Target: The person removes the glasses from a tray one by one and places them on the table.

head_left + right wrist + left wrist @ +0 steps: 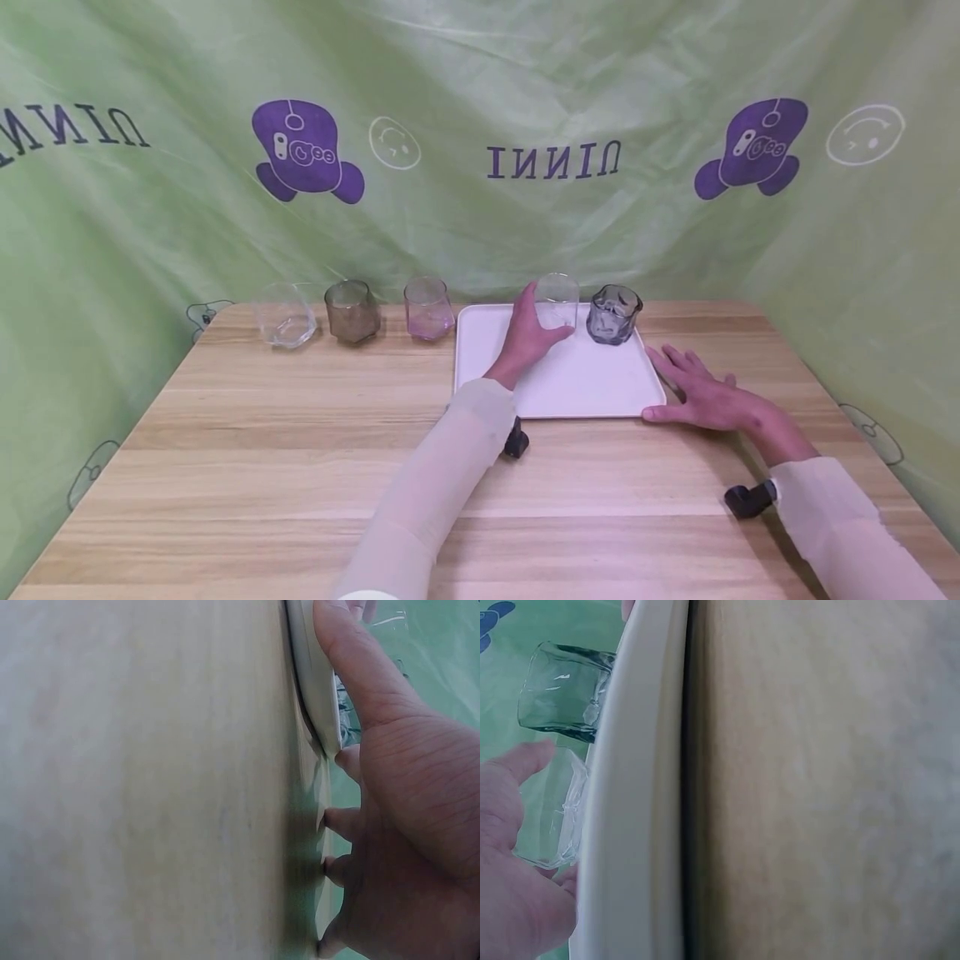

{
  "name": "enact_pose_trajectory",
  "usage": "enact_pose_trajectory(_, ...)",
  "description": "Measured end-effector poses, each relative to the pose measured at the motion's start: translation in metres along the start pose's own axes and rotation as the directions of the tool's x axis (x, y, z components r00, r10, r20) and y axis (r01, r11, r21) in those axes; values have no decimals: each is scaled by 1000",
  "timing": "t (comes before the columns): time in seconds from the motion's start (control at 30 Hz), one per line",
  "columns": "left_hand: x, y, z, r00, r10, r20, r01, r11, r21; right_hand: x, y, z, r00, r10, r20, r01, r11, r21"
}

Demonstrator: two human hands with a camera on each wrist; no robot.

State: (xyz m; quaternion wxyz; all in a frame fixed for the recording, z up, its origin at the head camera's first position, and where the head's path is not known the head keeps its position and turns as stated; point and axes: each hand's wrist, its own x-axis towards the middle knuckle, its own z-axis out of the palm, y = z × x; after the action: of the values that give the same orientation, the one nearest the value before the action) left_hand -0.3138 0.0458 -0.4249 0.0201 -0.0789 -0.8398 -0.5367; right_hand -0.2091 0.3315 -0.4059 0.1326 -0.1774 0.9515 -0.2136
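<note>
1 clear glass is above or on the far part of the white tray; whether its base touches, I cannot tell. The left hand holds this glass, thumb and fingers curled around its sides. Just to the right, 1 grey glass stands upright on the tray. The right hand is spread wide and holds nothing; its thumb touches the tray's near right corner. To the left of the tray, 3 glasses stand apart on the wooden bench: a pink glass, a brown glass and a second clear glass.
</note>
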Motion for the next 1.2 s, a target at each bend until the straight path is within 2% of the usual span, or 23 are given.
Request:
enact_pose_trajectory(0.5,1,-2,2,1000,-27,-2,27,999,39,-2,-2,0,1000,1,0,-1,1000,15)
enact_pose_trajectory(1.2,0,-1,-1,999,-12,-37,12,1000,-5,-1,-2,-1,1000,3,-1,-3,1000,-1)
